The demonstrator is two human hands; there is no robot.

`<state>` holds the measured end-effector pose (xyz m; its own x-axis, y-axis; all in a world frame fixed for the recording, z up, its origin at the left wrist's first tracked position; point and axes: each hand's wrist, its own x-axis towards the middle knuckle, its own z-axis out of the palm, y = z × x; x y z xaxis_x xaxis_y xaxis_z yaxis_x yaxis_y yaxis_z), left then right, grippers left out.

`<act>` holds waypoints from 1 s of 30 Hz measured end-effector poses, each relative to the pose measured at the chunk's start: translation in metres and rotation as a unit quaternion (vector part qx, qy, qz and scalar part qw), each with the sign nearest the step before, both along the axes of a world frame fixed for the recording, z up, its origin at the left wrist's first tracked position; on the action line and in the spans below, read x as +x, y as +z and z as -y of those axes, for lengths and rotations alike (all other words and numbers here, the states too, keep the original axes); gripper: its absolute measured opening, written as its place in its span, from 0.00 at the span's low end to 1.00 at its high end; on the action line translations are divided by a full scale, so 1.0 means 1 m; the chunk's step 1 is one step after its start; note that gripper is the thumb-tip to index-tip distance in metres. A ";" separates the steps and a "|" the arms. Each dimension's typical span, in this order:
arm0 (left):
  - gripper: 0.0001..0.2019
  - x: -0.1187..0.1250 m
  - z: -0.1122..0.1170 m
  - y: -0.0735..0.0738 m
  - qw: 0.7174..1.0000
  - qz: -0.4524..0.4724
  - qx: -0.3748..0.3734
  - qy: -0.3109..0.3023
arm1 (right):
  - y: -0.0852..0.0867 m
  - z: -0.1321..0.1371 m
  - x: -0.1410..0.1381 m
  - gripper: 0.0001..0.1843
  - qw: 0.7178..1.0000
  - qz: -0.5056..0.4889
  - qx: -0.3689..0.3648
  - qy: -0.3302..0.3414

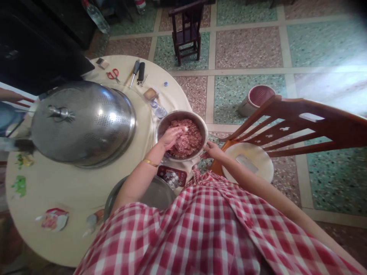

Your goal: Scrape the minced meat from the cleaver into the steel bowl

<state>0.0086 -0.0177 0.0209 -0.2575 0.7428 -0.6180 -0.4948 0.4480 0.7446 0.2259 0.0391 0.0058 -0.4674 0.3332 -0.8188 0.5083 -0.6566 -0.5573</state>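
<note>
A steel bowl (163,124) of minced meat (187,141) stands at the round table's right edge. My left hand (171,137) is down in the meat, fingers curled around a clump of it, with a small white bit at the fingertips. A gold bangle sits on that wrist. My right hand (213,150) grips the bowl's near right rim, fingers closed on it.
A big steel colander lid (86,122) covers the round table (74,191) at left. Scissors (114,74), a screwdriver (134,71), a small bottle (158,110) and an empty steel dish (157,193) lie about. A wooden chair (286,122) holding a white plate (259,154) stands right.
</note>
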 end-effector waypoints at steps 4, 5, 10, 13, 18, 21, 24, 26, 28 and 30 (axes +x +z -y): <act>0.09 0.001 0.003 0.009 0.997 0.052 -0.020 0.051 | -0.002 0.000 0.000 0.10 1.000 0.000 0.002 0.005; 0.09 0.002 0.003 0.010 0.996 0.061 -0.024 0.058 | -0.002 0.000 0.000 0.10 1.000 0.000 0.002 0.003; 0.11 0.005 0.006 0.007 0.996 0.063 -0.039 0.058 | -0.003 0.001 0.001 0.08 1.000 -0.002 0.005 -0.008; 0.10 0.007 0.007 0.000 0.998 0.016 -0.037 0.053 | -0.006 0.002 0.003 0.06 1.000 -0.011 0.014 -0.009; 0.11 0.009 0.007 -0.005 0.996 -0.065 -0.027 0.049 | -0.008 0.004 0.006 0.07 1.000 -0.009 0.029 0.001; 0.13 0.010 0.006 -0.003 0.997 -0.055 -0.036 0.052 | -0.005 0.005 0.008 0.09 0.999 0.002 0.035 0.007; 0.15 0.011 0.004 -0.003 0.997 -0.048 -0.028 0.058 | 0.000 0.006 0.010 0.15 1.000 0.015 0.024 0.005; 0.15 0.012 0.004 -0.005 0.997 -0.053 -0.025 0.056 | 0.002 0.008 0.012 0.17 1.000 0.026 0.016 0.002; 0.15 0.012 0.003 -0.007 0.996 -0.061 -0.026 0.056 | 0.001 0.009 0.016 0.19 0.999 0.035 0.013 -0.001; 0.15 0.013 0.002 -0.009 0.995 -0.068 -0.027 0.062 | -0.005 0.011 0.023 0.19 0.999 0.037 0.011 -0.006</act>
<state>0.0213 -0.0197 0.0115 -0.4292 0.6666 -0.6095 -0.4462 0.4303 0.7847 0.2485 0.0284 0.0009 -0.4014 0.3558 -0.8440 0.5411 -0.6513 -0.5319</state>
